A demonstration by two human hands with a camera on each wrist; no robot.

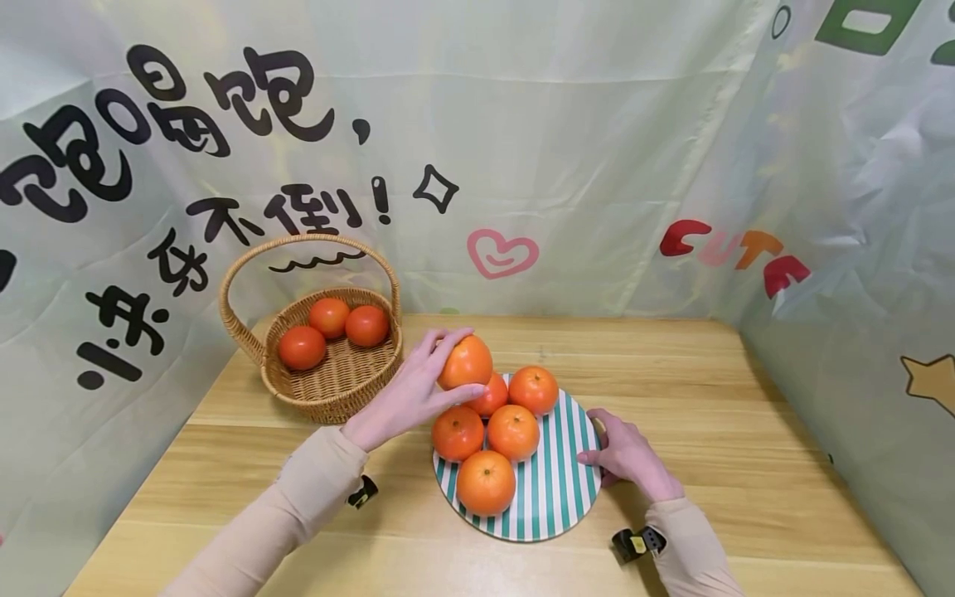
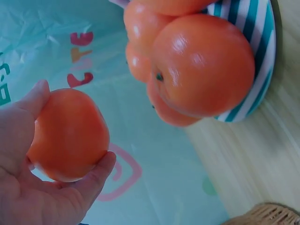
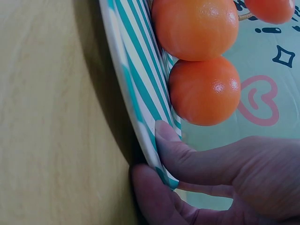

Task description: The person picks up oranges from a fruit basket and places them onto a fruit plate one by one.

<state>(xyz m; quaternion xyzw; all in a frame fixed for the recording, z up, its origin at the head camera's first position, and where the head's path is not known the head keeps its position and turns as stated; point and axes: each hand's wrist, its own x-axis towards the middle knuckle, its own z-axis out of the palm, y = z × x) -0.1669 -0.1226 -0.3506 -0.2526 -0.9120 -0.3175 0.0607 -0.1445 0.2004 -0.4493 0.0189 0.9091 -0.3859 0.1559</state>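
My left hand [image 1: 418, 385] grips an orange [image 1: 467, 361] between thumb and fingers, above the far left edge of a round plate [image 1: 559, 489] with green and white stripes. In the left wrist view, that orange [image 2: 70, 136] appears smooth and apart from the others. Several orange-red fruits [image 1: 486, 482] sit on the left and far parts of the plate; the held one partly hides one [image 1: 490, 395] behind it. At the right rim, my right hand [image 1: 627, 452] pinches the plate, thumb on top and fingers beneath, as the right wrist view shows.
A wicker basket [image 1: 336, 406] with a tall arched handle stands on the wooden table [image 1: 709, 398] at the back left. Three red, tomato-like fruits [image 1: 302, 348] lie inside it. Printed cloth [image 1: 567, 166] hangs behind the table and along both sides.
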